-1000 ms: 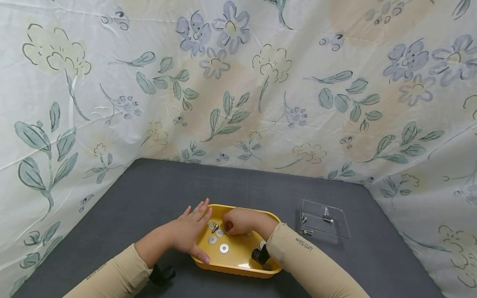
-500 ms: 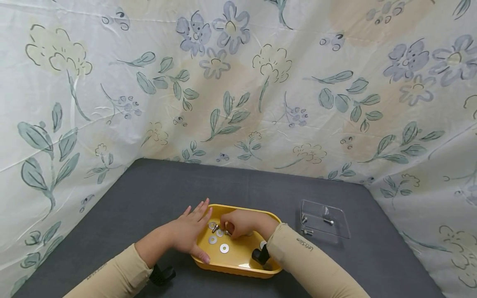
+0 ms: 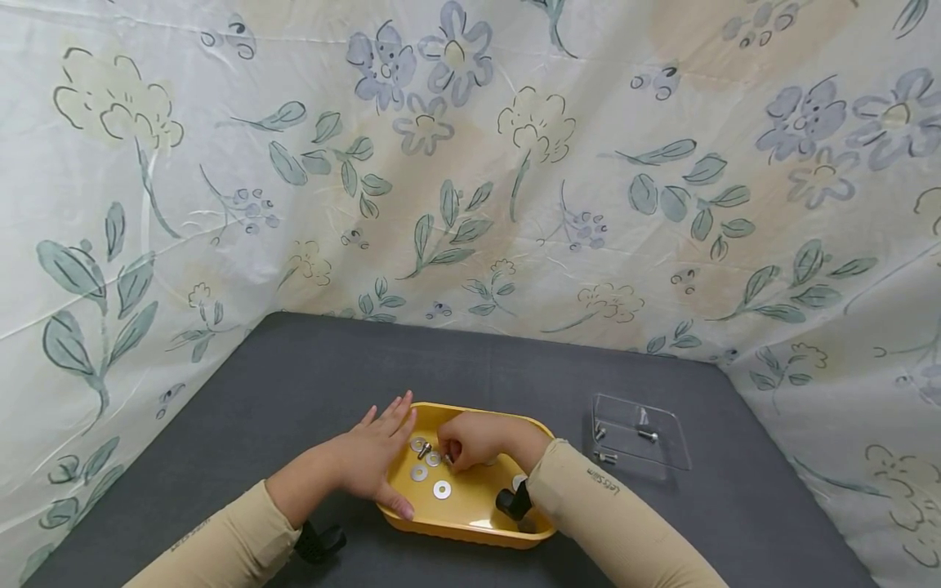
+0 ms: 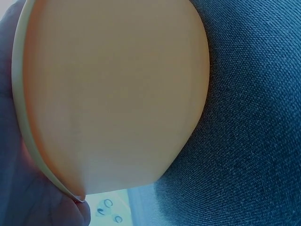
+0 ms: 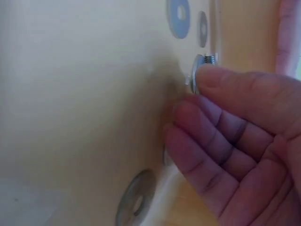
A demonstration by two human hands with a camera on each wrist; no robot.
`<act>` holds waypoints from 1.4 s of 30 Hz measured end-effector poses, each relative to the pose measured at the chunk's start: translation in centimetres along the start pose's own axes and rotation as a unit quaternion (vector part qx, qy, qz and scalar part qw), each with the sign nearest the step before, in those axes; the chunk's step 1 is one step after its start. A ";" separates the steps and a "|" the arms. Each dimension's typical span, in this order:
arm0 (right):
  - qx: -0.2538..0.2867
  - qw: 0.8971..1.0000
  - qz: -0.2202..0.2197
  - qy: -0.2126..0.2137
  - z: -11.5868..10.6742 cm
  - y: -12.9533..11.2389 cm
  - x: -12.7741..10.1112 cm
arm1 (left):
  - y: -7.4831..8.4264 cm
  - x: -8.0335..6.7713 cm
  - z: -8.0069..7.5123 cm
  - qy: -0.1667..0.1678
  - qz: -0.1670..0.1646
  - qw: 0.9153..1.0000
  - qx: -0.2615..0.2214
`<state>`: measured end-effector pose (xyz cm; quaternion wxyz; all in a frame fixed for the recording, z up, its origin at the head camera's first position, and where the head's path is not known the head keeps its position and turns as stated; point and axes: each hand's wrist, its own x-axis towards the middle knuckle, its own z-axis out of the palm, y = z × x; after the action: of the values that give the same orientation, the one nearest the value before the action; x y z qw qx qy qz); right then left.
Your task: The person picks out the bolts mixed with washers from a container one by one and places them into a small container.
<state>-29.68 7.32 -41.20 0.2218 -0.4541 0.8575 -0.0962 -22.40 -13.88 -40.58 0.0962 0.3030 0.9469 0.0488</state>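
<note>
From the head view I read small dark lettering on my right sleeve [image 3: 604,482], too tiny to make out for certain, and a fainter line on the left sleeve [image 3: 189,535] that I cannot read. My left hand [image 3: 371,461] lies flat with straight fingers against the left wall of the yellow tray [image 3: 470,531], which sits on the grey cloth [image 3: 309,367]. My right hand [image 3: 470,441] is curled inside the tray, pinching a small bolt [image 3: 445,457] beside loose washers [image 3: 441,489]. A clear plastic plate [image 3: 639,431] with screws lies to the right, apart from the tray. Compared with a second ago, almost nothing differs: the right hand has shifted only slightly over the same spot.

In the left wrist view I see the tray's [image 4: 113,94] outer wall filling the picture, my palm [image 4: 19,188] touching it, and no writing.

In the right wrist view my fingertips [image 5: 221,80] grip the bolt [image 5: 200,70] by its head, washers [image 5: 178,19] lying on the tray floor nearby.
</note>
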 end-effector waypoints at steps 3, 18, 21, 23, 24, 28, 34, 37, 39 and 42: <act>0.017 1.000 0.006 -0.003 -0.4 -0.1 -0.2 | 0.0 0.0 0.0 -0.003 -0.001 1.000 -0.006; 0.092 0.995 0.001 0.032 -2.6 0.4 -2.0 | 0.1 -0.1 -0.1 -0.003 -0.003 1.000 -0.009; 0.109 0.993 0.005 0.042 -3.2 0.5 -2.6 | 0.1 -0.1 -0.2 -0.001 -0.003 1.000 -0.009; 0.121 0.991 0.014 0.050 -3.7 0.6 -3.1 | 0.2 -0.1 -0.3 0.000 -0.001 1.000 -0.009; 0.126 0.990 0.017 0.054 -3.9 0.7 -3.4 | 0.2 -0.1 -0.3 0.001 0.000 1.000 -0.011; 0.143 0.987 0.023 0.073 -4.8 1.2 -4.5 | 0.1 -0.1 -0.3 0.000 0.001 1.000 -0.012; 0.170 0.980 0.018 0.103 -6.0 2.1 -6.4 | 0.1 0.0 -0.1 -0.004 -0.003 1.000 -0.005; 0.178 0.977 0.019 0.119 -6.4 2.6 -7.4 | 0.1 0.0 -0.1 -0.003 -0.003 1.000 -0.003; 0.181 0.975 0.021 0.129 -6.6 3.0 -8.1 | 0.1 0.0 0.0 -0.002 -0.001 1.000 -0.004; 0.189 0.971 0.027 0.142 -6.7 3.6 -9.2 | 0.1 0.1 0.0 0.000 0.001 1.000 -0.005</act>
<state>-30.97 16.67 -33.91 0.1825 -0.3626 0.8583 -0.3139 -22.41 -13.79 -40.58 0.0978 0.3039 0.9462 0.0532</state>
